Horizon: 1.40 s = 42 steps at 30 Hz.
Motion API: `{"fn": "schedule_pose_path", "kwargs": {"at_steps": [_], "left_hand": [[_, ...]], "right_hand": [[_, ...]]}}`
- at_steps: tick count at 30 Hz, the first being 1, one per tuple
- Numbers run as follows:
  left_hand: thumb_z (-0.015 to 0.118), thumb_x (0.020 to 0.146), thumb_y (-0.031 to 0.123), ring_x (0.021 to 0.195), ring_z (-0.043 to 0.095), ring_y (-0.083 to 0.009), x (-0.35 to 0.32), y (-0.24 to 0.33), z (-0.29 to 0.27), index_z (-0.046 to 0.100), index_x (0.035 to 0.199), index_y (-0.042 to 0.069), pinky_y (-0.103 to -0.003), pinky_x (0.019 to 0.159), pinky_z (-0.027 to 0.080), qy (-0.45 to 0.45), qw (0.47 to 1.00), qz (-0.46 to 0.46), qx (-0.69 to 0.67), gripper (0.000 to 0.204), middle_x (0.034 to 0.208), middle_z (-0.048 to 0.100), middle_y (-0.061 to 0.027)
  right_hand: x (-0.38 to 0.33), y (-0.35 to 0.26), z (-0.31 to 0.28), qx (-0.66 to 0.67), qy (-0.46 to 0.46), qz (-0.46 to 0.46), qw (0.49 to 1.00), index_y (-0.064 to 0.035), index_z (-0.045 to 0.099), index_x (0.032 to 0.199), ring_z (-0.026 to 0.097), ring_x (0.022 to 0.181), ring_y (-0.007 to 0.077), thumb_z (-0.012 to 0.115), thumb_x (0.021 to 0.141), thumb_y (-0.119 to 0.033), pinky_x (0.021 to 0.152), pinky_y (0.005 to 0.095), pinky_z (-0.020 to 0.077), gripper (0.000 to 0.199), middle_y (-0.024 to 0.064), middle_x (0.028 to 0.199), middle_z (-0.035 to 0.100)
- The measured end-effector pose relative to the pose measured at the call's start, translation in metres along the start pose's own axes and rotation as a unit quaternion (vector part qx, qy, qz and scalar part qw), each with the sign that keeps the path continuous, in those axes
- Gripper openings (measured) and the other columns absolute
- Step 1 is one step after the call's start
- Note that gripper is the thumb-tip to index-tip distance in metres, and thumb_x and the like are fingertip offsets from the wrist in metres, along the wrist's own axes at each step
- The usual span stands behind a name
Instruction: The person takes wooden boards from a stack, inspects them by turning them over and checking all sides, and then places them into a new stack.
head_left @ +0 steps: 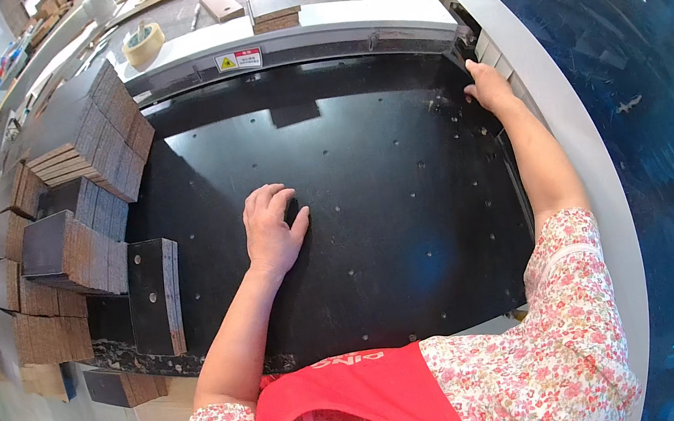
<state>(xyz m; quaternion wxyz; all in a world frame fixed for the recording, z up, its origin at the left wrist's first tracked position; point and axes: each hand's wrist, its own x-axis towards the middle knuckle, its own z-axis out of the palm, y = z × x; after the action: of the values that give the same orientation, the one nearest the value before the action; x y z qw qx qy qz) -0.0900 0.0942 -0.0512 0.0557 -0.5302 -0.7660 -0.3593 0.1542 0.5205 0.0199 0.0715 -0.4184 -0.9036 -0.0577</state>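
Open black bed (377, 230), stacked boards (85, 138) left

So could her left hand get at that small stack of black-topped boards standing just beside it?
Probably yes: the left hand lies flat on the black machine bed, and nothing sits between it and the small stack of black-topped boards.

A large sheet (377, 230) lies flat on the machine bed, directly before the person. The left hand (270, 227) rests palm down on the sheet, left of its middle. The right hand (488, 86) sits at the sheet's far right corner, against the machine's side rail (558, 108). Left of the sheet, stacks of boards (85, 138) crowd together, the tallest at the far left corner, lower stacks (69, 249) nearer. One small stack (156, 296) stands just beside the sheet's left edge, near the left forearm. Behind the sheet runs the machine's crossbar (299, 44). Beyond it lie a tape roll (143, 44) on the left and a small pile of boards (274, 7) to its right.
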Motion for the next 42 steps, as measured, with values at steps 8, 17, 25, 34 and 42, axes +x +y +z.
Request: {"fn": "schedule_pose_path", "kwargs": {"at_steps": [8, 17, 25, 34, 42], "left_hand": [[0.075, 0.078, 0.015, 0.116, 0.055, -0.0314, 0.001, 0.003, 0.003, 0.067, 0.100, 0.005, -0.045, 0.102, 0.042, 0.005, 1.000, 0.029, 0.008, 0.026, 0.117, 0.061, -0.0104], [0.074, 0.079, 0.017, 0.117, 0.054, -0.0311, 0.003, 0.002, 0.005, 0.067, 0.098, 0.005, -0.046, 0.104, 0.040, 0.006, 1.000, 0.021, 0.005, 0.024, 0.117, 0.061, -0.0105], [0.074, 0.080, 0.017, 0.116, 0.055, -0.0316, 0.002, 0.003, 0.003, 0.067, 0.100, 0.005, -0.045, 0.103, 0.041, 0.002, 0.999, 0.030, 0.015, 0.024, 0.117, 0.061, -0.0107], [0.074, 0.080, 0.017, 0.116, 0.055, -0.0311, 0.002, 0.002, 0.004, 0.067, 0.100, 0.006, -0.045, 0.102, 0.041, 0.004, 1.000, 0.026, 0.017, 0.024, 0.116, 0.061, -0.0101], [0.074, 0.080, 0.017, 0.118, 0.054, -0.0316, 0.002, 0.002, 0.003, 0.067, 0.100, 0.006, -0.046, 0.104, 0.040, 0.000, 1.000, 0.021, 0.016, 0.024, 0.119, 0.061, -0.0106]], "right_hand": [[0.007, 0.002, -0.001, -0.044, -0.018, 0.076, 0.996, -0.0067, 0.058, 0.116, 0.064, 0.109, 0.0367, 0.072, 0.087, -0.022, 0.089, 0.0483, 0.0533, 0.035, 0.0177, 0.112, 0.068], [0.007, -0.012, -0.015, -0.035, -0.007, 0.157, 0.987, -0.0067, 0.058, 0.121, 0.064, 0.107, 0.0381, 0.070, 0.089, -0.024, 0.089, 0.0480, 0.0530, 0.038, 0.0203, 0.114, 0.068], [-0.002, -0.007, -0.011, -0.075, -0.041, 0.115, 0.990, -0.0070, 0.060, 0.118, 0.064, 0.108, 0.0380, 0.069, 0.090, -0.023, 0.090, 0.0488, 0.0526, 0.034, 0.0190, 0.114, 0.068], [-0.006, -0.016, -0.006, -0.155, 0.054, 0.042, 0.986, -0.0120, 0.063, 0.109, 0.070, 0.091, 0.0306, 0.060, 0.094, -0.020, 0.074, 0.0454, 0.0576, 0.017, 0.0107, 0.094, 0.071], [-0.015, -0.018, 0.034, -0.289, 0.157, -0.079, 0.941, -0.0201, 0.064, 0.123, 0.066, 0.095, 0.0171, 0.055, 0.093, -0.018, 0.070, 0.0363, 0.0567, 0.031, -0.0040, 0.093, 0.068]]}}
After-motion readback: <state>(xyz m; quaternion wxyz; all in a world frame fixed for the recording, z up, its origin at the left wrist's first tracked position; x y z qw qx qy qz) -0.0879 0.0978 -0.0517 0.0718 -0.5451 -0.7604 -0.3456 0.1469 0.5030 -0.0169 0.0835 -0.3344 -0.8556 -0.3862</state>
